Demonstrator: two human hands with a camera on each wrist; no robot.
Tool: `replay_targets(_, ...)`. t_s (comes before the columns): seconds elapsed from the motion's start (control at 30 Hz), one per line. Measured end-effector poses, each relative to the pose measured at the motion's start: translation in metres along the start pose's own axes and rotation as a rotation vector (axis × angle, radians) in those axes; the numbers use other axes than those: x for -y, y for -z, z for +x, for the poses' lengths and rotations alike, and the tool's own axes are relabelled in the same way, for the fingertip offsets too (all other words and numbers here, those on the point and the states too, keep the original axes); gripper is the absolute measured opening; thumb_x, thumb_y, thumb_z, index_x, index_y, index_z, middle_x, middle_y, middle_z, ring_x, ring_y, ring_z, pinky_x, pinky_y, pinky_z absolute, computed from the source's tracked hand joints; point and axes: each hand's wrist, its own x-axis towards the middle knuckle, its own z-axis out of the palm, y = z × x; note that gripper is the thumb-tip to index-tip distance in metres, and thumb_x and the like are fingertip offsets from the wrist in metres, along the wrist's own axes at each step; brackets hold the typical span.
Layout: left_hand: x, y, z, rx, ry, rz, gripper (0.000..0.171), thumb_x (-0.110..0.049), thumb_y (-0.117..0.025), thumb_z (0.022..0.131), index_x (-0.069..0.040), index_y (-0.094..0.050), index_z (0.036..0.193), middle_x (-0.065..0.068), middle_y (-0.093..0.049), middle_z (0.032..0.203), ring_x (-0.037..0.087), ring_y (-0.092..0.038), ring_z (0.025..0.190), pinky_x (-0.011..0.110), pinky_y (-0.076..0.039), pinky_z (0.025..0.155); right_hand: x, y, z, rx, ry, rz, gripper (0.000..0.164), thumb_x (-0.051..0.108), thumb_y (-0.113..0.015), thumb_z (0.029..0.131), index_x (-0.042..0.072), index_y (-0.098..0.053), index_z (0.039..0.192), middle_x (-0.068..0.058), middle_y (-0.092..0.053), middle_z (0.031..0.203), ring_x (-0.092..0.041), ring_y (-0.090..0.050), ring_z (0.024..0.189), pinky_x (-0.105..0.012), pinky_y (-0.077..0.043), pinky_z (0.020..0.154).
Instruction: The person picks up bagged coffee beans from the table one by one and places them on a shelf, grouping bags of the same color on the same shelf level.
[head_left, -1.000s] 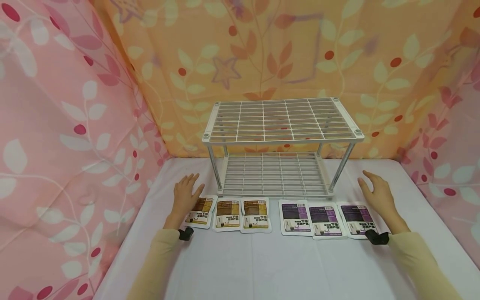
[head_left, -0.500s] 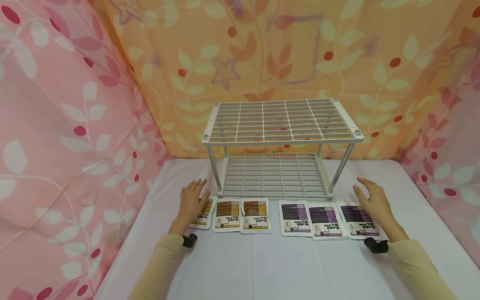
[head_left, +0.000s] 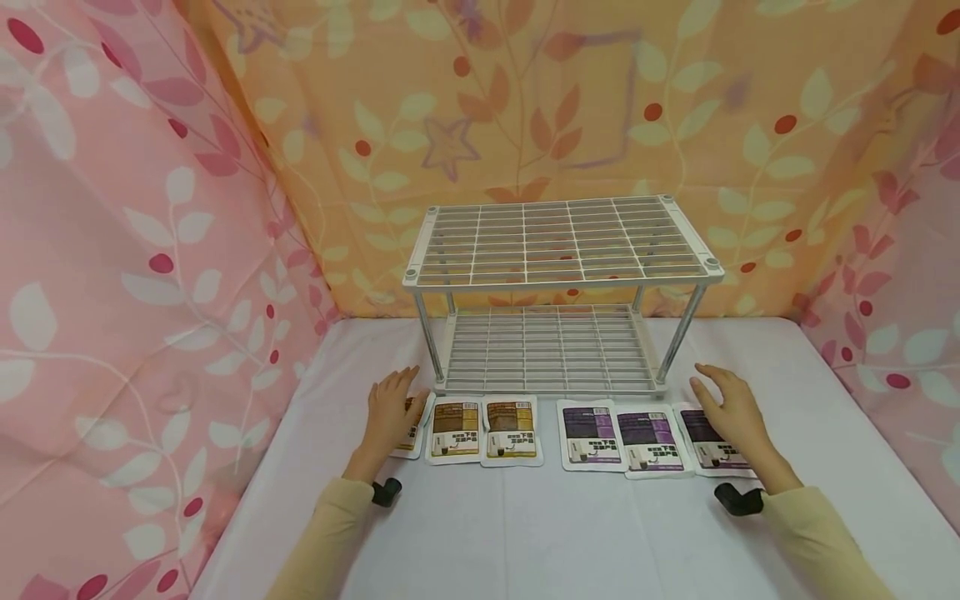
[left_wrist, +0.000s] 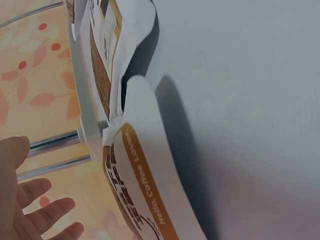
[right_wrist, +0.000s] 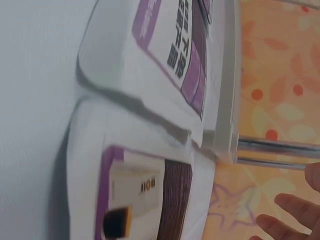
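My left hand (head_left: 387, 421) hovers over the leftmost brown-and-white coffee packet (head_left: 408, 442) and hides part of it; its fingers are spread and hold nothing. Two more brown packets (head_left: 455, 432) lie to its right. On the other side, my right hand (head_left: 735, 417) is over the rightmost purple-and-white packet (head_left: 716, 450), fingers extended and apart. Two further purple packets (head_left: 651, 442) lie left of it. In the left wrist view a brown packet (left_wrist: 142, 185) reads "Hello, Coffee Lover". The right wrist view has a purple packet (right_wrist: 135, 185) close up, with relaxed fingertips (right_wrist: 295, 207) beyond it.
A white two-tier wire rack (head_left: 562, 242) with metal posts stands behind the packets. The table has a white cloth (head_left: 525, 533). Patterned fabric (head_left: 525, 100) hangs at the back, with pink fabric (head_left: 150, 333) along the left side and more on the right.
Both hands have drifted inward and slightly toward the near edge, the left hand moving right and the right hand moving left over the outer packets. Packets and rack stay in place.
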Motion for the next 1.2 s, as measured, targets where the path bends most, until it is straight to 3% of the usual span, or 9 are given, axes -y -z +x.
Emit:
replay_targets(0.37, -0.014, -0.007, -0.014, -0.009, -0.041, -0.028, 0.053, -0.036, -0.054, 0.092, -0.009, -0.045, 0.136, 0.016, -0.049, 0.134, 0.038, -0.040, 0.125, 0.066, -0.022, 0.102, 0.016, -0.014, -0.009, 0.022, 0.030, 0.047, 0.041, 0.021, -0.051, 0.095, -0.009, -0.052, 0.124, -0.035, -0.048, 0.124, -0.054, -0.041, 0.112, -0.066, -0.030, 0.091)
replay_targets(0.5, -0.018, -0.009, -0.019, 0.009, -0.040, -0.030, 0.053, -0.038, -0.052, 0.093, -0.010, -0.044, 0.138, 0.016, -0.049, 0.135, 0.037, -0.041, 0.125, 0.066, -0.022, 0.102, 0.023, -0.017, -0.012, 0.053, 0.029, 0.056, 0.041, 0.020, -0.051, 0.095, -0.008, -0.051, 0.126, -0.033, -0.047, 0.126, -0.053, -0.041, 0.114, -0.064, -0.039, 0.085)
replay_targets(0.63, -0.021, -0.009, -0.022, 0.024, -0.039, -0.041, 0.052, -0.038, -0.051, 0.094, -0.011, -0.044, 0.137, 0.015, -0.049, 0.135, 0.035, -0.040, 0.127, 0.065, -0.022, 0.103, 0.030, -0.022, -0.015, 0.076, 0.022, 0.068, 0.041, 0.019, -0.052, 0.095, -0.007, -0.051, 0.127, -0.032, -0.047, 0.128, -0.053, -0.041, 0.115, -0.065, -0.041, 0.084)
replay_targets(0.97, -0.029, -0.011, -0.023, 0.017, -0.131, -0.051, 0.049, -0.033, -0.055, 0.093, -0.008, -0.048, 0.134, 0.015, -0.052, 0.131, 0.036, -0.043, 0.123, 0.061, -0.029, 0.100, 0.038, -0.042, -0.018, 0.061, 0.081, 0.142, 0.039, 0.018, -0.054, 0.094, -0.005, -0.053, 0.125, -0.031, -0.049, 0.126, -0.050, -0.042, 0.116, -0.065, -0.033, 0.092)
replay_targets(1.2, -0.038, -0.015, -0.025, 0.065, -0.151, -0.075, 0.049, -0.033, -0.054, 0.093, -0.006, -0.048, 0.134, 0.017, -0.050, 0.133, 0.037, -0.042, 0.124, 0.061, -0.028, 0.101, 0.050, -0.054, -0.018, 0.098, 0.087, 0.165, 0.041, 0.020, -0.054, 0.094, -0.002, -0.052, 0.128, -0.028, -0.051, 0.126, -0.046, -0.049, 0.112, -0.059, -0.045, 0.082)
